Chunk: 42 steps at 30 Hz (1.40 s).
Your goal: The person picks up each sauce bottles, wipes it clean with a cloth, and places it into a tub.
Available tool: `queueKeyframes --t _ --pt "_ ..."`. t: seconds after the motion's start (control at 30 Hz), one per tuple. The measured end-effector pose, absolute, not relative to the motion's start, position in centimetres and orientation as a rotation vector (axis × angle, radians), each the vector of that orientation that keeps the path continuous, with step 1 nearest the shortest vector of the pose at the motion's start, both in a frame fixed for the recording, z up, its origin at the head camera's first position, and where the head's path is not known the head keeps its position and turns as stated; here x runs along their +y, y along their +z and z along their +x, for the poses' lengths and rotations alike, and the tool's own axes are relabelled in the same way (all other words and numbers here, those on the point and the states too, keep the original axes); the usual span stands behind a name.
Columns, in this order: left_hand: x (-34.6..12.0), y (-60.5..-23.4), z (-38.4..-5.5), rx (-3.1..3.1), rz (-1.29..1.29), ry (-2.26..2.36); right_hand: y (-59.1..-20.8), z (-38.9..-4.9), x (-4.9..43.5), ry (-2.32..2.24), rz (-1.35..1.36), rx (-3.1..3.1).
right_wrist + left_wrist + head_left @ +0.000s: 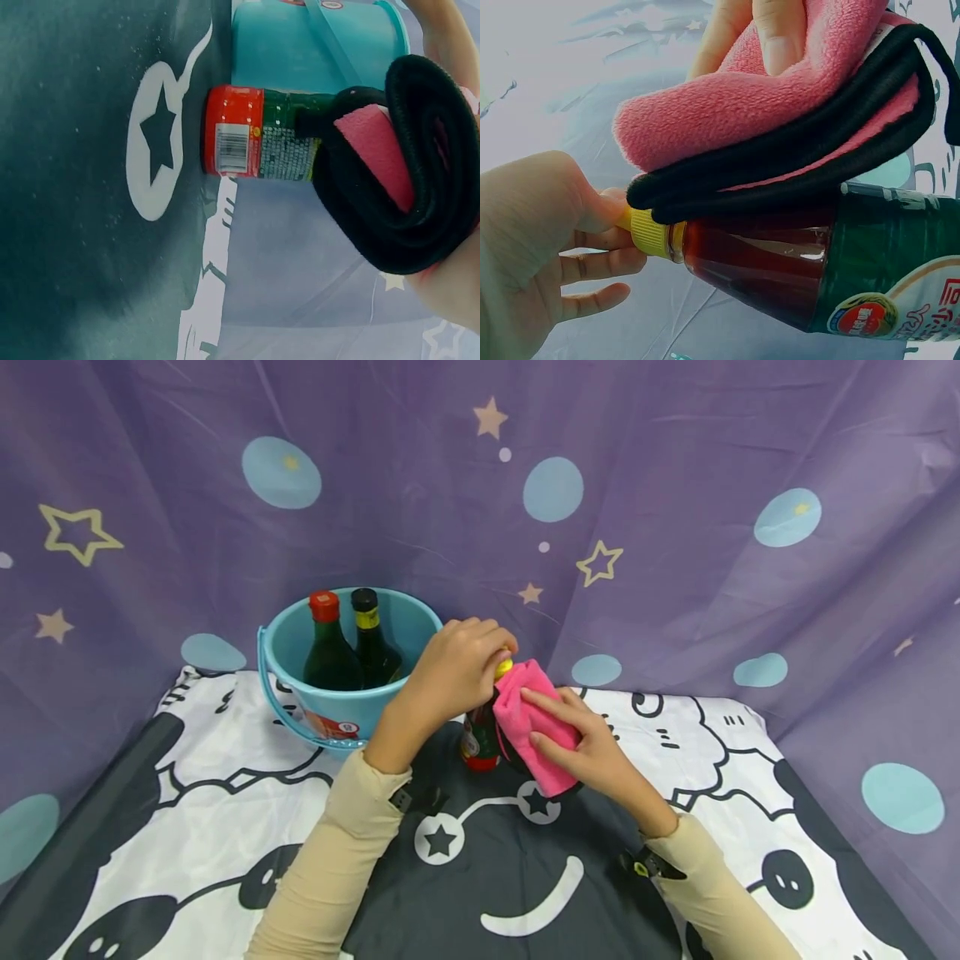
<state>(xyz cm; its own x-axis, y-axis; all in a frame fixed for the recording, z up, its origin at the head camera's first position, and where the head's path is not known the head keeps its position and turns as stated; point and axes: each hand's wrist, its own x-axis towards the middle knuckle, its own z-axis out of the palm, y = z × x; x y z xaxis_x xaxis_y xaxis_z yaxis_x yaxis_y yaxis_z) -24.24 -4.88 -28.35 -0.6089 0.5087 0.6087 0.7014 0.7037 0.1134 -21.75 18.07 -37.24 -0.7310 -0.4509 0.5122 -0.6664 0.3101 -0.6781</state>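
A dark sauce bottle [476,743] with a green label and a yellow cap [651,234] stands upright on the sheet. My left hand [461,664] pinches the cap between thumb and fingers, its other fingers spread beside the neck. In my right hand [588,743] is a folded pink towel [727,112] with black edging, gripped against the side of the bottle. From the right wrist, the towel hides the bottle's upper part, while the red band [238,127] at its base shows a barcode.
Left of the bottle stands a light blue bucket [360,693]. Inside it are a red-capped bottle [330,647] and a black-capped bottle [375,647]. A cartoon-printed sheet [525,868] covers the surface, with a purple curtain [420,485] behind it.
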Motion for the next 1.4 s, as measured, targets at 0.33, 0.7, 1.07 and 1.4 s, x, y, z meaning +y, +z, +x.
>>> queueKeyframes --t 0.33,0.7,1.07,1.4 --pt "-4.8 -28.3 -24.2 -2.368 -0.906 -0.475 -36.9 -21.9 18.4 1.344 1.077 -2.380" --pt "-4.6 -28.3 -24.2 -2.352 -0.898 -0.466 -36.4 -21.8 19.0 1.312 1.134 -2.532" --pt "-4.5 -28.3 -24.1 -2.357 -0.894 -0.474 -36.4 -21.7 19.3 1.217 1.215 -2.584" --pt "-4.6 -28.4 -24.1 -2.366 -0.890 -0.481 -36.6 -21.7 19.4 1.195 1.293 -2.599"
